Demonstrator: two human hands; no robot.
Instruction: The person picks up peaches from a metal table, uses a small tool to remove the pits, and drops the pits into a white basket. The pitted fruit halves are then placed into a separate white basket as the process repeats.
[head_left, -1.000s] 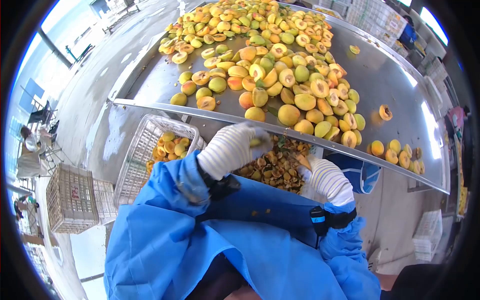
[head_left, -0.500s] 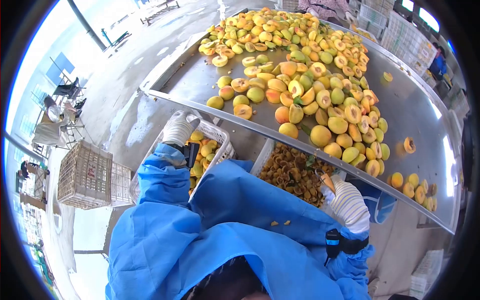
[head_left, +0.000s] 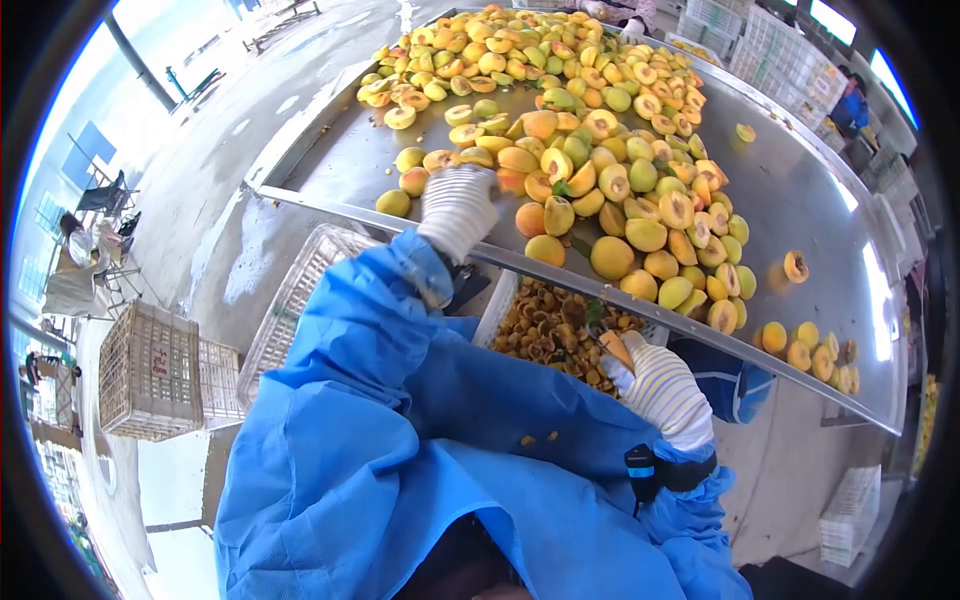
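My left hand point(head_left: 460, 210), in a striped white knit glove, reaches over the front edge of the metal table point(head_left: 325, 170). It is at the near-left group of yellow peaches point(head_left: 615, 180), many of them halved. Its fingertips are hidden, so whether it grips a peach does not show. Lower right, my right hand point(head_left: 665, 395), also gloved, is closed around the orange-brown handle of a small pitting tool point(head_left: 616, 348). The tool's thin metal end points toward a white crate point(head_left: 497, 312) of brown peach pits and scraps point(head_left: 555, 330) under the table edge.
Left of my body stands a white plastic crate point(head_left: 295, 290), partly behind my sleeve. Stacked crates point(head_left: 150, 370) are farther left on the floor. Beyond the table's far edge is another person point(head_left: 635, 15), with more crates point(head_left: 785, 60) behind. A blue container point(head_left: 735, 385) hangs beside my right hand.
My left hand has moved from above the crate of peaches up and right to the peaches on the table. My right hand keeps hold of the pitting tool. The view has shifted slightly.
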